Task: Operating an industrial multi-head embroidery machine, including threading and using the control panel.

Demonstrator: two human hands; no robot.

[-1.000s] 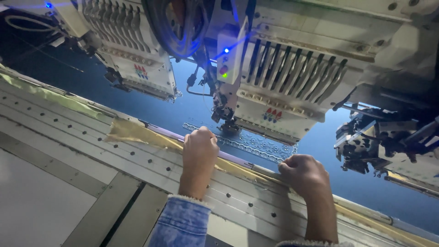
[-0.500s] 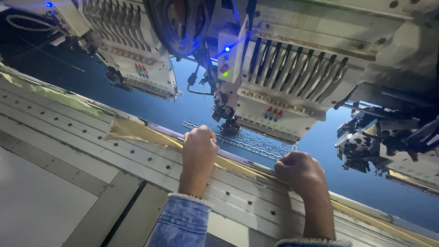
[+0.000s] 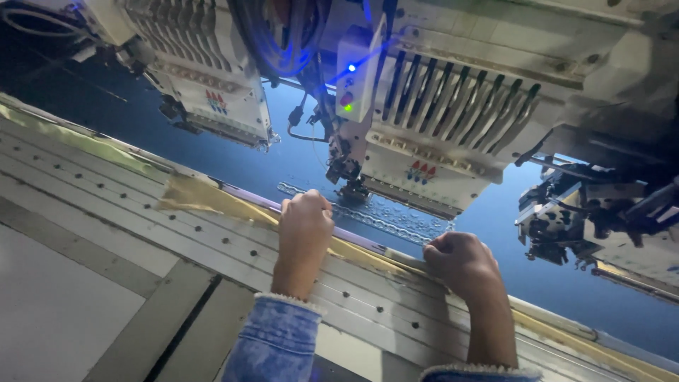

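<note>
Both fists, the left hand (image 3: pixel 305 221) and right hand (image 3: pixel 461 263), are clamped on the frame rail (image 3: pixel 368 244) at the worktop's far edge, just beside the needles (image 3: pixel 351 185) over the blue cloth (image 3: pixel 283 166); a slip forward could likely bring knuckles under them.

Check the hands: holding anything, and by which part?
Both the left hand and right hand are curled into fists at the long metal frame bar edging the dark blue stretched fabric. Fingers are hidden; a real grip cannot be told.
</note>
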